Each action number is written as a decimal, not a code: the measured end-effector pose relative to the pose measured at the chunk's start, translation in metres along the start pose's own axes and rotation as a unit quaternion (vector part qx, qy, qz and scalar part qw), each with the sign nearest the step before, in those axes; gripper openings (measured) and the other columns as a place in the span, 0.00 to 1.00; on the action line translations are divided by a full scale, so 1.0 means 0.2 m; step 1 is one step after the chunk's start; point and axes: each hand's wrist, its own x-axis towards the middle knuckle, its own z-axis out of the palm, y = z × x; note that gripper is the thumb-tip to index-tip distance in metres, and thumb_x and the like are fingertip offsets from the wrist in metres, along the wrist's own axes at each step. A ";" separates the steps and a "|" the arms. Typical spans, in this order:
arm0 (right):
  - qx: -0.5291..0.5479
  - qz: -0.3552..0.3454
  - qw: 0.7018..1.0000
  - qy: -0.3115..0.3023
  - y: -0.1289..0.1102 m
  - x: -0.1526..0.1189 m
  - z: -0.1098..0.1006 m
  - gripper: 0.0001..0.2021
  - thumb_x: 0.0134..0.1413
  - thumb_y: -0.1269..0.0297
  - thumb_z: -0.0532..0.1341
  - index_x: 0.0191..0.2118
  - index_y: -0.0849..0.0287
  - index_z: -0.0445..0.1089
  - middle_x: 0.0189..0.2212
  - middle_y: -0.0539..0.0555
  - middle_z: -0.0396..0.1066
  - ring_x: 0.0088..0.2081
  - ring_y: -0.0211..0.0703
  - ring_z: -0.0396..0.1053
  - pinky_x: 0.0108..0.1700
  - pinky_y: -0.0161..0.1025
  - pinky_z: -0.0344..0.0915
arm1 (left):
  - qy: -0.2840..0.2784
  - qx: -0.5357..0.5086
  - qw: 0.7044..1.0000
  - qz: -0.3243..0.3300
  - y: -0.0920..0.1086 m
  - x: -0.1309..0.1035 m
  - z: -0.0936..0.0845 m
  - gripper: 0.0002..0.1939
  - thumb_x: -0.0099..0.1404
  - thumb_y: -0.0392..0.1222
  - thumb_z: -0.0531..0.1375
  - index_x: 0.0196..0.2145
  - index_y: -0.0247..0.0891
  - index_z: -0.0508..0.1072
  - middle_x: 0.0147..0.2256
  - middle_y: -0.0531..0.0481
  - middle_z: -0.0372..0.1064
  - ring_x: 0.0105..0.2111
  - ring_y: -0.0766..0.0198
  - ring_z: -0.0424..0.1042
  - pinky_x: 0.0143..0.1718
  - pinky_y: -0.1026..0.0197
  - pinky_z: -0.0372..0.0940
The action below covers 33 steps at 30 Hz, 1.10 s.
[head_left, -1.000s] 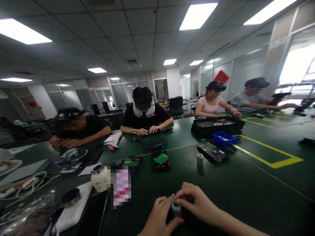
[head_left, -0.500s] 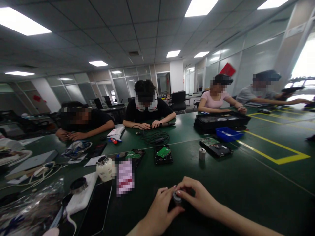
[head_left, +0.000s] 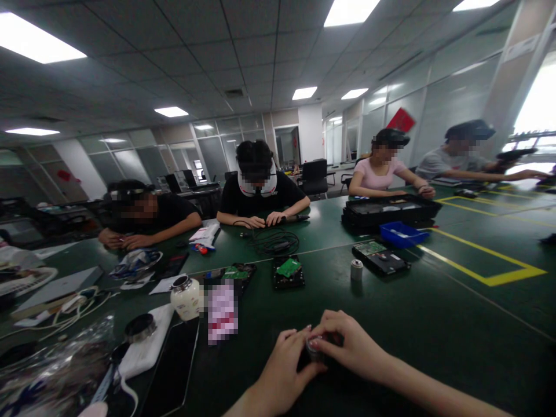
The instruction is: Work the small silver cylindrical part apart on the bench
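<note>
A small grey metal cylinder (head_left: 314, 350) stands near the front of the green table (head_left: 417, 336). My left hand (head_left: 284, 368) curls around its left side, thumb in front and fingers behind. From the right, my right hand (head_left: 347, 344) pinches at its top, and the fingers cover much of it. Farther back, a similar silvery cylinder (head_left: 357, 270) stands upright by a black drive with a green board (head_left: 384, 259). Another drive with a green board (head_left: 289, 272) lies behind my hands.
Left of my hands are a pink packet (head_left: 222, 313), a cream jar (head_left: 186, 297), a dark phone (head_left: 171, 368) and a plastic bag (head_left: 61, 370). Farther back are a blue tray (head_left: 403, 234), a black casing (head_left: 391, 213) and a coiled cable (head_left: 275, 242). Several people sit across the table.
The fingers of my right hand have shifted slightly over the top of the cylinder, covering more of it. My left hand keeps nearly the same place.
</note>
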 end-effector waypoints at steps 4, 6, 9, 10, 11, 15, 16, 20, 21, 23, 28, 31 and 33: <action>0.020 0.015 0.998 0.066 0.05 0.03 -0.06 0.11 0.60 0.55 0.61 0.40 0.52 0.78 0.31 0.52 0.71 0.34 0.43 0.67 0.40 0.41 0.60 | -0.001 -0.006 1.000 0.002 0.00 0.00 0.00 0.24 0.62 0.43 0.65 0.56 0.42 0.67 0.55 0.46 0.67 0.55 0.51 0.62 0.59 0.46 0.55; -0.009 0.025 0.995 0.101 0.13 0.05 -0.11 0.11 0.59 0.53 0.61 0.41 0.50 0.78 0.35 0.53 0.70 0.39 0.46 0.67 0.44 0.44 0.61 | -0.006 -0.006 1.000 -0.009 0.01 0.00 -0.01 0.25 0.62 0.44 0.65 0.57 0.42 0.67 0.56 0.46 0.66 0.57 0.50 0.61 0.60 0.45 0.54; -0.109 0.063 0.987 0.096 0.28 0.04 -0.15 0.09 0.54 0.51 0.64 0.38 0.44 0.79 0.43 0.55 0.69 0.49 0.55 0.62 0.51 0.53 0.56 | -0.014 -0.002 1.000 -0.025 0.01 0.00 -0.01 0.29 0.62 0.46 0.65 0.59 0.42 0.64 0.58 0.44 0.65 0.58 0.48 0.60 0.60 0.44 0.53; -0.126 0.077 0.986 0.073 0.32 0.04 -0.15 0.09 0.54 0.51 0.64 0.38 0.42 0.79 0.47 0.55 0.69 0.52 0.57 0.60 0.52 0.56 0.54 | -0.016 -0.001 1.000 -0.027 0.01 0.00 -0.01 0.30 0.63 0.46 0.64 0.60 0.41 0.63 0.58 0.44 0.65 0.58 0.48 0.59 0.60 0.44 0.53; -0.135 0.086 0.985 0.059 0.36 0.03 -0.14 0.10 0.53 0.50 0.64 0.40 0.41 0.78 0.50 0.54 0.67 0.54 0.59 0.59 0.53 0.57 0.53 | -0.017 -0.001 0.999 -0.029 0.01 0.00 -0.02 0.31 0.63 0.46 0.64 0.61 0.41 0.62 0.58 0.44 0.64 0.58 0.48 0.59 0.60 0.44 0.53; -0.138 0.092 0.986 0.036 0.43 0.01 -0.12 0.12 0.54 0.50 0.64 0.44 0.39 0.76 0.57 0.53 0.64 0.58 0.61 0.54 0.55 0.60 0.49 | -0.020 -0.001 0.999 -0.031 0.01 0.00 -0.02 0.31 0.63 0.48 0.64 0.61 0.39 0.62 0.58 0.43 0.64 0.59 0.48 0.59 0.61 0.44 0.53; -0.135 0.090 0.986 0.039 0.43 0.01 -0.11 0.10 0.54 0.50 0.64 0.42 0.40 0.77 0.56 0.53 0.64 0.58 0.61 0.55 0.55 0.60 0.49 | -0.019 -0.001 0.999 -0.029 0.01 0.00 -0.02 0.31 0.63 0.48 0.64 0.60 0.38 0.62 0.58 0.43 0.64 0.58 0.48 0.59 0.61 0.45 0.53; -0.083 0.075 0.990 0.085 0.34 0.02 -0.10 0.08 0.55 0.54 0.64 0.36 0.48 0.79 0.49 0.55 0.70 0.54 0.57 0.60 0.55 0.58 0.53 | -0.016 -0.002 0.999 -0.028 0.00 0.00 -0.01 0.31 0.63 0.49 0.64 0.61 0.41 0.62 0.58 0.45 0.64 0.58 0.49 0.59 0.61 0.45 0.53; -0.055 0.062 0.992 0.100 0.30 0.03 -0.10 0.08 0.56 0.55 0.64 0.36 0.49 0.79 0.47 0.56 0.71 0.52 0.55 0.62 0.54 0.56 0.55 | -0.015 -0.002 0.999 -0.028 0.00 0.00 -0.01 0.30 0.63 0.48 0.64 0.60 0.41 0.62 0.58 0.45 0.64 0.58 0.49 0.59 0.60 0.46 0.53; 0.004 0.028 0.993 0.115 0.20 0.03 -0.08 0.09 0.57 0.56 0.63 0.37 0.51 0.79 0.45 0.56 0.72 0.51 0.52 0.64 0.54 0.53 0.57 | -0.011 -0.001 1.000 -0.025 0.00 0.00 -0.01 0.28 0.62 0.48 0.65 0.59 0.42 0.65 0.57 0.46 0.65 0.58 0.49 0.60 0.60 0.46 0.54; 0.011 -0.024 0.998 0.055 0.01 0.01 0.00 0.04 0.53 0.58 0.67 0.35 0.46 0.79 0.45 0.52 0.73 0.52 0.53 0.62 0.55 0.53 0.55 | 0.000 0.003 1.000 0.011 0.01 0.00 -0.01 0.24 0.63 0.40 0.65 0.56 0.43 0.67 0.55 0.47 0.67 0.55 0.51 0.63 0.59 0.47 0.56; -0.002 -0.028 0.998 0.059 -0.01 0.00 0.01 0.03 0.53 0.61 0.68 0.35 0.47 0.79 0.42 0.51 0.74 0.50 0.51 0.64 0.53 0.51 0.57 | 0.007 -0.002 0.999 0.035 0.01 0.00 0.00 0.24 0.63 0.39 0.65 0.56 0.44 0.66 0.54 0.49 0.68 0.54 0.53 0.64 0.59 0.49 0.55; -0.003 -0.029 0.997 0.078 0.00 0.00 0.01 0.04 0.54 0.63 0.67 0.36 0.47 0.78 0.41 0.51 0.74 0.48 0.50 0.65 0.52 0.50 0.58 | 0.009 0.000 0.999 0.036 0.00 0.00 0.00 0.24 0.63 0.40 0.65 0.55 0.43 0.67 0.54 0.48 0.68 0.54 0.53 0.64 0.59 0.49 0.56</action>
